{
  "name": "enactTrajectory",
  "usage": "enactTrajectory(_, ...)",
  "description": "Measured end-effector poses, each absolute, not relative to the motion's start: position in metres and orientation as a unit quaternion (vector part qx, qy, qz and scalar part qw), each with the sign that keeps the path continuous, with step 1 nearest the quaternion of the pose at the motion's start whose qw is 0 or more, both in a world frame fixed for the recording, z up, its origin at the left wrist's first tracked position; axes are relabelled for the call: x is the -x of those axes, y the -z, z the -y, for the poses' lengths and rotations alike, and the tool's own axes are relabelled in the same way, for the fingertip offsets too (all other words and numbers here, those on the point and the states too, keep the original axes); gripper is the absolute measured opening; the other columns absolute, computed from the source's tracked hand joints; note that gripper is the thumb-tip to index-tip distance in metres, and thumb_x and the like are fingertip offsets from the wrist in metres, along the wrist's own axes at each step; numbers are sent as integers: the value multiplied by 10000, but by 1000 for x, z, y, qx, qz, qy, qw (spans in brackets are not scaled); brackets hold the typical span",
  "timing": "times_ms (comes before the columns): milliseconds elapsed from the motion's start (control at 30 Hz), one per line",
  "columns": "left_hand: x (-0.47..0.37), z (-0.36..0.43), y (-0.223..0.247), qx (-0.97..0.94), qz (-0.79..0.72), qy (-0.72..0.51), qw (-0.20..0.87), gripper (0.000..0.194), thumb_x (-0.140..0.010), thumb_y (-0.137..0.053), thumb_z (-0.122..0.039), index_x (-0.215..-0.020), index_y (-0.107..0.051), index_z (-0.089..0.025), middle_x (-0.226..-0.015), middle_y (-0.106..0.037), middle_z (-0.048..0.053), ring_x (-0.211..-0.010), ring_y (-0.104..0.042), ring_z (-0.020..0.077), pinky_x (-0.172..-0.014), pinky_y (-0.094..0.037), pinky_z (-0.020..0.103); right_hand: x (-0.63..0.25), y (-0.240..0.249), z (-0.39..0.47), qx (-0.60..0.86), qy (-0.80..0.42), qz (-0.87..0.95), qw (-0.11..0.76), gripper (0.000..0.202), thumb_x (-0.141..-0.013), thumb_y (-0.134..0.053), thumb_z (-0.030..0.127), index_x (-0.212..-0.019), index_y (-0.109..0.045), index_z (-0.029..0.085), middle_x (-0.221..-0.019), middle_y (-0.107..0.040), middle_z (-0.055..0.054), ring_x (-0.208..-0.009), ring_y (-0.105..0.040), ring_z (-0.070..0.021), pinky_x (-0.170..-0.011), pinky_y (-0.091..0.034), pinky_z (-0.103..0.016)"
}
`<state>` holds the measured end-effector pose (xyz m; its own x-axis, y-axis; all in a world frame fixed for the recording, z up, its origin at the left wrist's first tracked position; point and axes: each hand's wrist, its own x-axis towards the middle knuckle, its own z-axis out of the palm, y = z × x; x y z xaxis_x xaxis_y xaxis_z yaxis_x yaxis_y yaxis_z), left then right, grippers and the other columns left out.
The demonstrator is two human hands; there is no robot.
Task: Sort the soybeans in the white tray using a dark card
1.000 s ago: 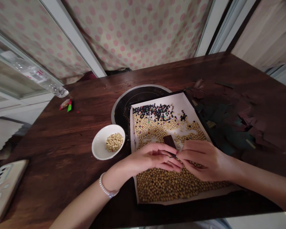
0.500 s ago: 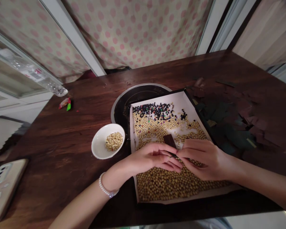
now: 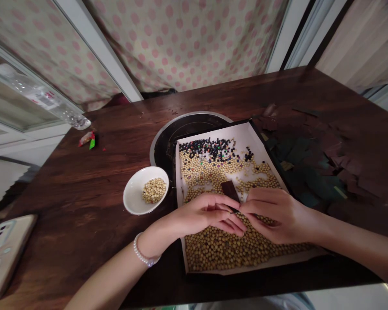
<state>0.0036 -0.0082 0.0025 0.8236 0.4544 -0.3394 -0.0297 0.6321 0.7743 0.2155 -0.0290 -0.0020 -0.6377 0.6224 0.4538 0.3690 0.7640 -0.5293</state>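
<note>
Head view: left hand (image 3: 203,214) pinches dark strip (image 3: 230,190); right hand (image 3: 276,215) closes beside it, contents hidden. Likely light, stiffish; hold edges.

The left hand (image 3: 210,214) and right hand (image 3: 274,213) meet over a tray (image 3: 257,137) of beads (image 3: 223,254), pinching what may be a dark strip (image 3: 234,211); a bowl (image 3: 132,196) stands beside the tray.

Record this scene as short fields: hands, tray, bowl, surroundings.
Left hand: over the tray, at a thin dark piece; grip unclear
Right hand: at the same piece
Dark brown strip: just beyond the left hand
Tray: white-lined; black beads at far end, larger tan beads nearest
White bowl: left of tray, holding pale beads
Table left: smartphone, clear bottle
Table right: scattered dark scraps
</note>
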Motion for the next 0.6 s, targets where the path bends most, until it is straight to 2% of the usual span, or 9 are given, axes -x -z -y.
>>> enactTrajectory(600,-4,8,-2,-391,-250,-130,876,249,-880,-423,-15,-1100,-528,-61,-842,-691,143,-805,-686,171,-720,-525,263,-216,4,30,278,-225,879,316,122,-802,-505,65,-829,-604,130,-682,-546,-34,-617,-463,-112,-543,-376,-251)
